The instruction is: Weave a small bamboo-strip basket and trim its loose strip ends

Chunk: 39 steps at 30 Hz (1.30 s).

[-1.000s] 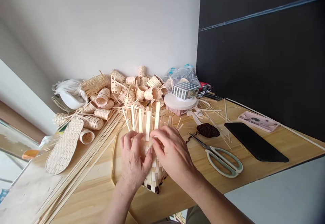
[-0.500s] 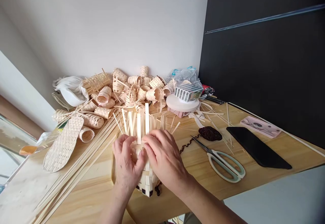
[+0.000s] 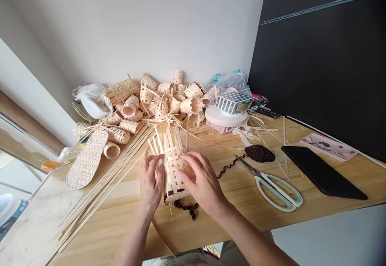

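Observation:
An unfinished basket (image 3: 173, 165) of pale woven strips lies on its side on the table, its loose upright strips pointing away from me. Dark brown yarn (image 3: 188, 207) trims its near bottom edge and trails off beside it. My left hand (image 3: 151, 183) grips the left side, fingers bent over the edge strips. On the right side, my right hand (image 3: 202, 179) holds it with thumb and fingers against the weave; some of the fingertips are hidden.
Scissors (image 3: 277, 189), a ball of brown yarn (image 3: 259, 153) and a black phone-like slab (image 3: 322, 173) lie to the right. Long strips (image 3: 105, 183) and a woven sole shape (image 3: 87, 159) are at left. Several small baskets (image 3: 193, 105) are heaped along the wall.
The basket has turned so its woven side and bottom edge show. My hands have moved apart, from pinching at its rim to its two sides. The camera view has shifted slightly.

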Each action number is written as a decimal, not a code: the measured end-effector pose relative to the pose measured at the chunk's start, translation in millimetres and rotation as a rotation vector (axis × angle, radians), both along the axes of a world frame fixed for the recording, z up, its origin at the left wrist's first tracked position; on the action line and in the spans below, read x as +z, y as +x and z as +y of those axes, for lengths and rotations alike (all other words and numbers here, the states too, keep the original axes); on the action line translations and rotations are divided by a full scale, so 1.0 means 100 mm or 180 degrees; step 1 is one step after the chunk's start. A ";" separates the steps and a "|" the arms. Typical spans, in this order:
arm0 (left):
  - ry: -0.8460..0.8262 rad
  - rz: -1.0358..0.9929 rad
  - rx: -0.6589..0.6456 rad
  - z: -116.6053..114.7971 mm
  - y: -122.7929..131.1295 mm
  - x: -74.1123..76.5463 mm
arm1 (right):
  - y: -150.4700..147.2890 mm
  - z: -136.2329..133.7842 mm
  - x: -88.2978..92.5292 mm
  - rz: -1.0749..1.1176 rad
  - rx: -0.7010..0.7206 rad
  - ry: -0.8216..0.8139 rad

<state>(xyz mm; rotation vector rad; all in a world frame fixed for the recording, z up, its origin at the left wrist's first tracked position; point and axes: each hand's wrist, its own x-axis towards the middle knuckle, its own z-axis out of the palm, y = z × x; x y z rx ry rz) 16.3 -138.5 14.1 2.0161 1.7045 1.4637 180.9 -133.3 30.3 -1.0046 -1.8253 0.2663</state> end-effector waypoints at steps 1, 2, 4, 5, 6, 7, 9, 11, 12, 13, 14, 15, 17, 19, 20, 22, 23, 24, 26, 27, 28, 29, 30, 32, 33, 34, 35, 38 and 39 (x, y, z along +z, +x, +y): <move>0.0066 0.0195 0.0110 0.01 -0.01 0.04 | 0.00 0.01 0.02 -0.0002 0.0055 -0.0077; 0.0143 0.0321 0.0191 0.01 -0.01 0.08 | 0.01 0.03 0.05 0.0027 0.0093 -0.0146; 0.0201 0.0433 0.0150 0.00 0.03 0.16 | 0.05 0.09 0.09 0.0128 0.0072 -0.0231; 0.0178 0.0465 0.0056 0.00 0.06 0.19 | 0.07 0.13 0.10 0.0173 0.0031 -0.0254; 0.0150 0.0503 -0.0021 -0.01 0.10 0.21 | 0.08 0.18 0.10 0.0195 0.0011 -0.0274; 0.0143 0.0544 -0.0054 -0.01 0.13 0.22 | 0.09 0.23 0.10 0.0193 0.0040 -0.0298; 0.0168 0.0617 -0.0042 -0.02 0.18 0.20 | 0.09 0.32 0.08 0.0195 0.0180 -0.0409; 0.0198 0.0663 -0.0036 -0.02 0.18 0.16 | 0.06 0.38 0.06 0.0279 0.0228 -0.0559; 0.0197 0.0679 -0.0059 -0.02 0.16 0.15 | 0.04 0.40 0.05 0.0331 0.0226 -0.0628; 0.0188 0.0680 -0.0090 -0.02 0.13 0.13 | 0.02 0.42 0.04 0.0374 0.0234 -0.0679; 0.0170 0.0659 -0.0126 -0.02 0.11 0.13 | 0.00 0.43 0.04 0.0403 0.0258 -0.0709; 0.0129 0.0628 -0.0172 -0.03 0.08 0.13 | -0.01 0.44 0.04 0.0417 0.0296 -0.0720; 0.0001 0.0568 -0.0243 -0.05 0.05 0.16 | -0.04 0.45 0.04 0.0462 0.0360 -0.0729; -0.0110 0.0558 -0.0227 -0.06 0.05 0.19 | -0.07 0.46 0.04 0.0564 0.0393 -0.0777; -0.0127 0.0580 -0.0177 -0.07 0.05 0.20 | -0.09 0.47 0.04 0.0611 0.0421 -0.0807; -0.0086 0.0631 -0.0046 -0.06 0.08 0.22 | -0.12 0.48 0.04 0.0665 0.0474 -0.0848; -0.0056 0.0655 -0.0012 -0.05 0.08 0.23 | -0.13 0.48 0.04 0.0667 0.0479 -0.0857; -0.0026 0.0672 0.0001 -0.04 0.09 0.23 | -0.14 0.48 0.03 0.0665 0.0466 -0.0857; -0.0001 0.0680 -0.0018 -0.03 0.09 0.23 | -0.16 0.47 0.02 0.0644 0.0429 -0.0822; -0.0008 0.0675 -0.0029 -0.03 0.09 0.23 | -0.16 0.46 0.02 0.0638 0.0414 -0.0783; -0.0018 0.0664 -0.0033 -0.03 0.08 0.23 | -0.17 0.45 0.02 0.0642 0.0401 -0.0726; -0.0022 0.0651 -0.0029 -0.03 0.08 0.23 | -0.17 0.45 0.01 0.0657 0.0389 -0.0665; -0.0024 0.0639 -0.0023 -0.03 0.08 0.23 | -0.17 0.44 0.01 0.0681 0.0381 -0.0606; -0.0030 0.0632 -0.0023 -0.04 0.09 0.22 | -0.17 0.43 0.00 0.0741 0.0384 -0.0525; -0.0025 0.0633 -0.0029 -0.04 0.09 0.22 | -0.16 0.42 0.00 0.0767 0.0390 -0.0506; -0.0013 0.0634 -0.0031 -0.04 0.10 0.22 | -0.16 0.42 -0.01 0.0788 0.0394 -0.0494; -0.0002 0.0631 -0.0032 -0.04 0.11 0.22 | -0.16 0.42 -0.01 0.0805 0.0395 -0.0486; 0.0004 0.0601 -0.0054 -0.03 0.13 0.22 | -0.14 0.41 -0.02 0.0861 0.0365 -0.0478; -0.0012 0.0587 -0.0055 -0.03 0.14 0.22 | -0.14 0.41 -0.03 0.0880 0.0368 -0.0480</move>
